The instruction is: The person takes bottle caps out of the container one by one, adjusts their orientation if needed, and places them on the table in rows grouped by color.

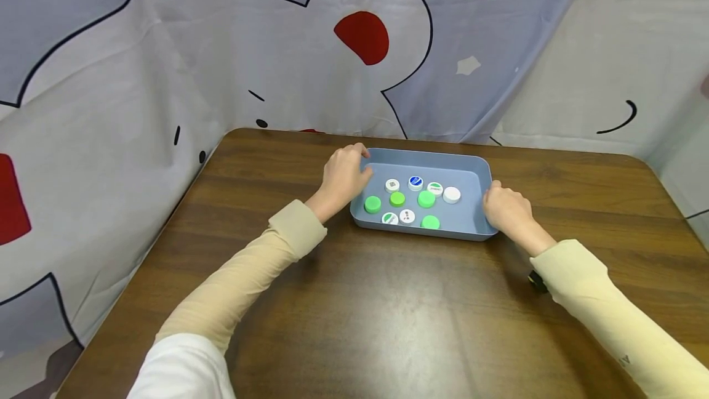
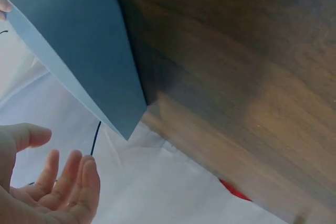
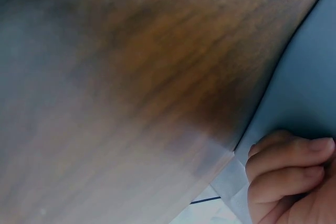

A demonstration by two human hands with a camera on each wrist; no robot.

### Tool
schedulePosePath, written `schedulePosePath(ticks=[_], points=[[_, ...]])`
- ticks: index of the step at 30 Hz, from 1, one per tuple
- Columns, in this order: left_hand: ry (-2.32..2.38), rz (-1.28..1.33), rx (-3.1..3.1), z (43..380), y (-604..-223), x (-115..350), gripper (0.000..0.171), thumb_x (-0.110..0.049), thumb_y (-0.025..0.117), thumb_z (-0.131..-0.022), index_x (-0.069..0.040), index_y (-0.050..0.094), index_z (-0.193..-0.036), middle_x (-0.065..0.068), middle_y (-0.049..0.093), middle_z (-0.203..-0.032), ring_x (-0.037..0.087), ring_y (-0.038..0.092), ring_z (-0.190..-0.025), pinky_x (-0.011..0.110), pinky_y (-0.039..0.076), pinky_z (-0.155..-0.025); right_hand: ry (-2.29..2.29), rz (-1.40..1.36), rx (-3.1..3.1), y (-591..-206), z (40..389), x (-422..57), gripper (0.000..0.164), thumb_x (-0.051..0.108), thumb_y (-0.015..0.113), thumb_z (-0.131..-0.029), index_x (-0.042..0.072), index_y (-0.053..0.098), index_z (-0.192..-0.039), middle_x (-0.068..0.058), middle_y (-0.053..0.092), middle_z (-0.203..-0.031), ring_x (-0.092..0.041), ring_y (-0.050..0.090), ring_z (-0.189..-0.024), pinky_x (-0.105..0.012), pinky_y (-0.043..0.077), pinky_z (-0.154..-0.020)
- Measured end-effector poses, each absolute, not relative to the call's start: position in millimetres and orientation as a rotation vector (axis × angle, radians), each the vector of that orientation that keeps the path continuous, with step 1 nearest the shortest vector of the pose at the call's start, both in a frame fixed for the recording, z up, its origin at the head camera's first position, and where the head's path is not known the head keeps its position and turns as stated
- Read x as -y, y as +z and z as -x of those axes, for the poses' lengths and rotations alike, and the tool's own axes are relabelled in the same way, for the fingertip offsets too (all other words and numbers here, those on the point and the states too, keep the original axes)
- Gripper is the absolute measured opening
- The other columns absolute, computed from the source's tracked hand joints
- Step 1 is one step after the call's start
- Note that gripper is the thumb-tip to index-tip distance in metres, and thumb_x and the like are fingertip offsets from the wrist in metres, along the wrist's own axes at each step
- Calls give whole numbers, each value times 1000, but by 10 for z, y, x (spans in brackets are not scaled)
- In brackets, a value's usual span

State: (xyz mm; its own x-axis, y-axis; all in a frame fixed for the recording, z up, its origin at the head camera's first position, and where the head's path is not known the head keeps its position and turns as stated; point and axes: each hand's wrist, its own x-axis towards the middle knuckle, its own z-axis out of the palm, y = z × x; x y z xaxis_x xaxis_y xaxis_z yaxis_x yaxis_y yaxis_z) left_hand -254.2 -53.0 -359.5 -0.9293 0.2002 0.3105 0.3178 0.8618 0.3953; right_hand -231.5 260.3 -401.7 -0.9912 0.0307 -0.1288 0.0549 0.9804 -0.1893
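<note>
A shallow blue-grey tray [image 1: 471,214] sits toward the far side of the table, with several bottle caps inside it. Some caps are plain green, like the green cap [image 1: 373,204] near the left end; others are white, like the white cap [image 1: 452,195]. One carries a blue print [image 1: 415,183]. At the tray's right end my right hand [image 1: 506,208] grips the rim, its fingers curled against the outer wall in the right wrist view. My left hand [image 1: 344,174] is by the left end, fingers loosely bent and apart from the wall in the left wrist view.
The brown wood-grain table [image 1: 399,300] stretches toward me and to both sides of the tray. Behind its far edge hangs a printed curtain [image 1: 221,54]. A small black object [image 1: 537,281] shows beneath the right cuff.
</note>
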Motion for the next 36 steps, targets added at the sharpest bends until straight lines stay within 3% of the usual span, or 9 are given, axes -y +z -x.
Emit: schedulePosePath(ticks=[8,16,36], points=[[-680,494,2836,2605,-3559,492,28,-15,63,-85,-7,65,-112,10,67,-106,23,56,-95,34,51,-73,-294,-64,-2992,-4003,2307,-2598,40,23,25,-99,-12,44,-108,-42,57,-107,-55,58,-94,-59,47,-68],[-714,692,2851,2696,-3531,458,33,-17,69,-82,-6,64,-113,12,66,-109,22,58,-99,33,49,-87,-306,-70,-2988,-3997,2292,-2595,39,22,26,-99,-11,44,-107,-42,57,-107,-55,58,-94,-58,47,-69],[-671,926,2975,2892,-3485,300,38,-19,72,-80,-5,65,-115,12,65,-108,20,57,-94,32,47,-85,-310,-82,-2986,-4013,2264,-2597,39,21,24,-98,-11,44,-108,-42,57,-108,-55,58,-95,-59,47,-70]])
